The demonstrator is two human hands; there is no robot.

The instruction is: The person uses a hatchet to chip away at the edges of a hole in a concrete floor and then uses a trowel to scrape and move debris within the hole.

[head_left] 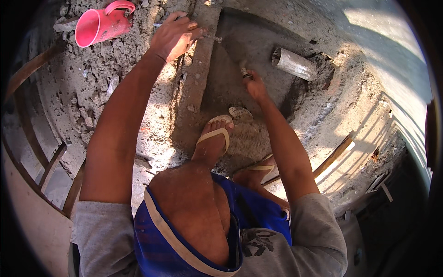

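Note:
My left hand (pixel 177 38) is closed at the raised edge of a recessed pit, with a thin mortar-crusted tool (pixel 213 38) poking out past the fingers; its exact kind is unclear. Down in the pit, my right hand (pixel 254 84) grips a small trowel (pixel 244 70) by the handle. The trowel's blade blends into the smooth, wet grey cement (pixel 230 76) lining the pit. To the right of that hand, a whitish pipe stub (pixel 295 63) juts from the pit wall. A round, pale disc (pixel 240 113) lies near my foot.
A pink plastic mug (pixel 99 27) rests on rough, crumbly mortar (pixel 87 81) at the upper left. My sandalled foot (pixel 214 136) is at the pit's near end. A wooden strip (pixel 333 154) lies to the right, below the smooth wall (pixel 369 41). Wooden slats (pixel 34 69) stand at left.

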